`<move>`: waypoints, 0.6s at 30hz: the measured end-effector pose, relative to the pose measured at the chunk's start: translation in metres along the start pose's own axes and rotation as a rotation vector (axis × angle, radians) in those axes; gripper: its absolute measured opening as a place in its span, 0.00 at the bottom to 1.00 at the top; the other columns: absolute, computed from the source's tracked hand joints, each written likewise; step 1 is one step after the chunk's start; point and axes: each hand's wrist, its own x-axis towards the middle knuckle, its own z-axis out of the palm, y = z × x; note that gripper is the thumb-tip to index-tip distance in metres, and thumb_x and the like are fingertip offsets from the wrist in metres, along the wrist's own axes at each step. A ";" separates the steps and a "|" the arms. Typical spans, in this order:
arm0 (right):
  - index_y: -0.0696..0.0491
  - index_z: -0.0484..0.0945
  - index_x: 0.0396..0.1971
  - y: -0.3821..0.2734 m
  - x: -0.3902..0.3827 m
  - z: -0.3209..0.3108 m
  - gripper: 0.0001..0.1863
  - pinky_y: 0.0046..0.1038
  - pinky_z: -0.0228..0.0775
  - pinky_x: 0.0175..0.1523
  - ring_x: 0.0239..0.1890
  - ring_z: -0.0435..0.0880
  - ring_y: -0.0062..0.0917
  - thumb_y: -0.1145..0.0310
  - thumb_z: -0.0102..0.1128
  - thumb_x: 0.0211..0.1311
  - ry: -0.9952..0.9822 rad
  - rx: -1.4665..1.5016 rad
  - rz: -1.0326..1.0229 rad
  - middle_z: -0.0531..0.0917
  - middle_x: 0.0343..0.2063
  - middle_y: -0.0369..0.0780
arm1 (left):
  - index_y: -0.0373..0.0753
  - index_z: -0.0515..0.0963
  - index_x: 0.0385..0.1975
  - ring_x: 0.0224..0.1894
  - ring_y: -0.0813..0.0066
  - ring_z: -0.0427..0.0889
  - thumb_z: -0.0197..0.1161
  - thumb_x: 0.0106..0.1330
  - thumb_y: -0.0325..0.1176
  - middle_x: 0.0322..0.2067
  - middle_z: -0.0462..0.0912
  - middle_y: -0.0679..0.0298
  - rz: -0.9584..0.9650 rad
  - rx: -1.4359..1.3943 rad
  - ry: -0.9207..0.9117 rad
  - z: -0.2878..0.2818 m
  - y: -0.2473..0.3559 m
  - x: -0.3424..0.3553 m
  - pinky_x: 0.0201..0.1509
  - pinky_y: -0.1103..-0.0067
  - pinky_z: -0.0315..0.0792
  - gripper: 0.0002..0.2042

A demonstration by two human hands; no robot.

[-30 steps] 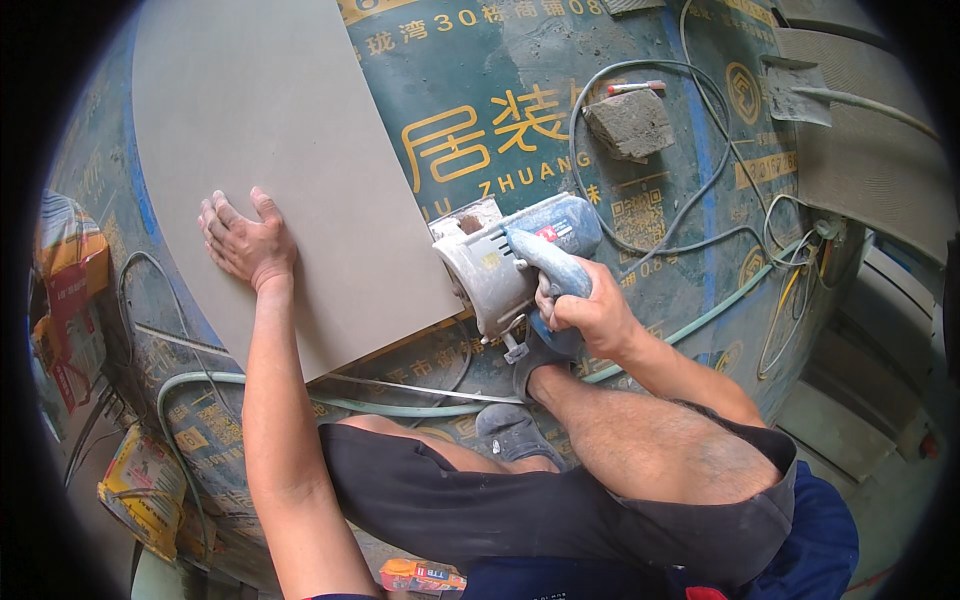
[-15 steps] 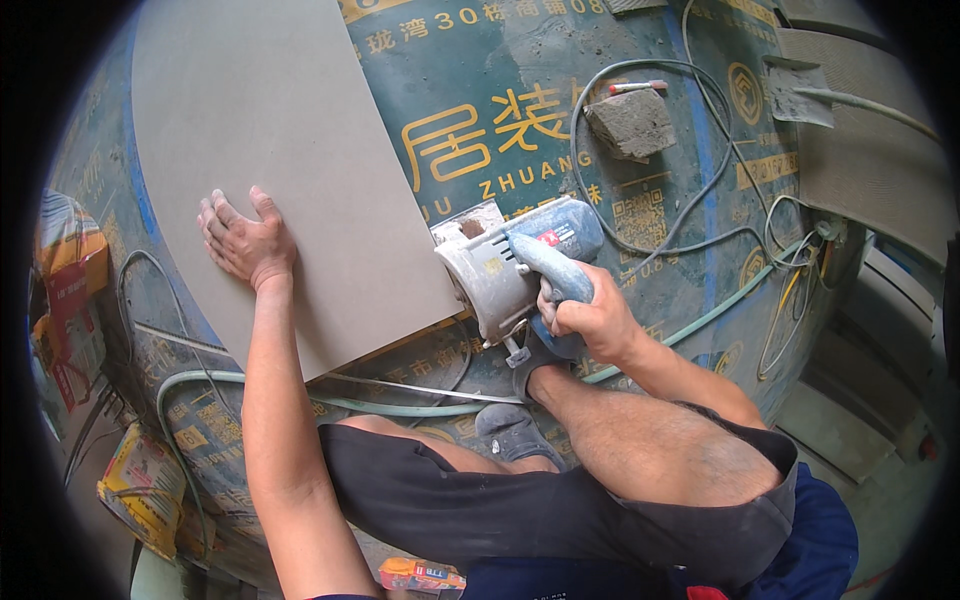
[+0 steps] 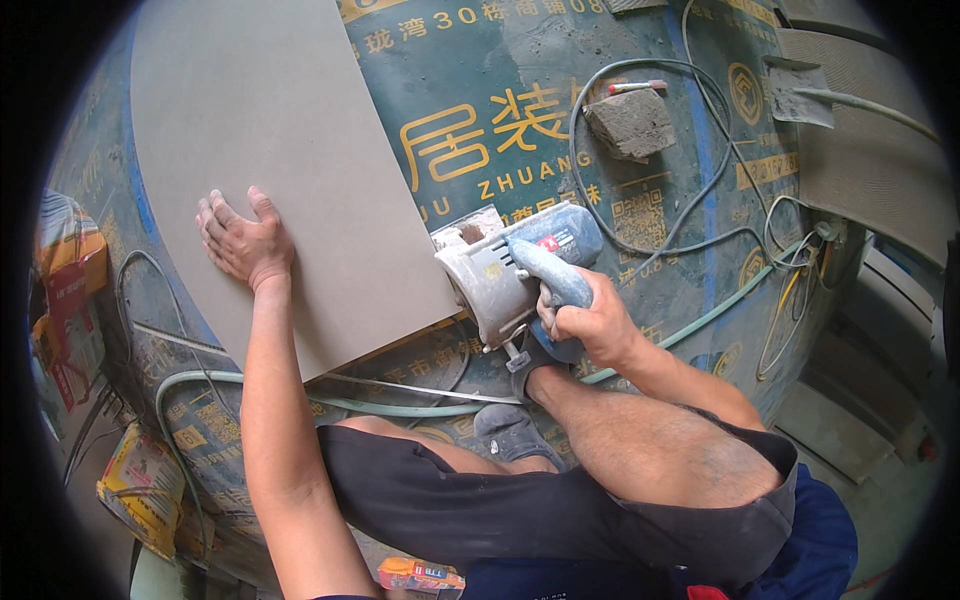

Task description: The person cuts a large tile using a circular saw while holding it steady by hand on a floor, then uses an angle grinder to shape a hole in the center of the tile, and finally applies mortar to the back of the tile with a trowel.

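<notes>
While the left hand (image 3: 245,240) lies flat, fingers slightly fanned, thumb apart, the right hand (image 3: 590,315) is wrapped round a power tool (image 3: 490,280). Tool: just ahead-left of the right hand, at the tile edge; contact unclear. Grey tile (image 3: 280,120): under the left hand, running well beyond it. Rough grey block (image 3: 630,130), red-white marker (image 3: 637,87) on top: beyond the right hand.

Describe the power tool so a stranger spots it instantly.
Find the large grey tile beneath the left hand. Along its right edge, the right hand grips the power tool. Its blue body and curved metal guard set it apart from the looped cable beyond.
</notes>
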 end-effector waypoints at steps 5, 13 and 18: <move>0.59 0.75 0.31 0.000 -0.001 -0.001 0.09 0.19 0.65 0.30 0.25 0.72 0.13 0.71 0.58 0.49 -0.019 0.023 -0.004 0.76 0.24 0.33 | 0.40 0.65 0.64 0.71 0.58 0.58 0.50 0.67 0.56 0.66 0.64 0.55 -0.004 -0.003 -0.016 -0.001 0.001 0.000 0.73 0.62 0.51 0.31; 0.59 0.75 0.31 0.005 -0.005 0.000 0.09 0.19 0.66 0.30 0.24 0.72 0.14 0.72 0.58 0.49 0.012 0.006 0.009 0.76 0.24 0.33 | 0.40 0.64 0.65 0.71 0.57 0.58 0.47 0.68 0.57 0.67 0.63 0.56 -0.019 0.008 -0.041 -0.005 0.002 0.001 0.73 0.64 0.51 0.32; 0.59 0.75 0.31 0.003 -0.010 -0.005 0.09 0.19 0.66 0.30 0.24 0.73 0.15 0.73 0.57 0.49 0.019 0.035 0.006 0.76 0.23 0.34 | 0.42 0.64 0.65 0.71 0.60 0.57 0.49 0.67 0.56 0.67 0.63 0.57 -0.023 0.004 -0.046 0.001 0.000 -0.001 0.74 0.63 0.50 0.31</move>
